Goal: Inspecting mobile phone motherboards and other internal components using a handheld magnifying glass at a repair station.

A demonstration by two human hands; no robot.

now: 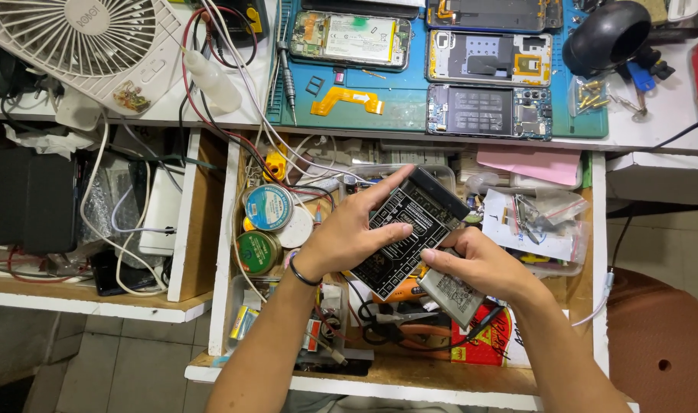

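A white square desk fan (89, 42) lay at the far left of the bench, and below it two round tins, one blue-lidded (269, 206) and one green-lidded (258, 252), sat in the open wooden drawer (410, 375). Above that drawer the left hand (341, 237) gripped a black rectangular board printed with white markings (410, 229), thumb and forefinger spread along its upper edge, the other fingers curled against its face. Just beside it, the right hand (483, 268) pinched the board's lower right edge and held a flat grey battery pack (455, 294) beneath the palm. Opened phones (487, 57) rested on the blue-green mat (395, 111) beyond.
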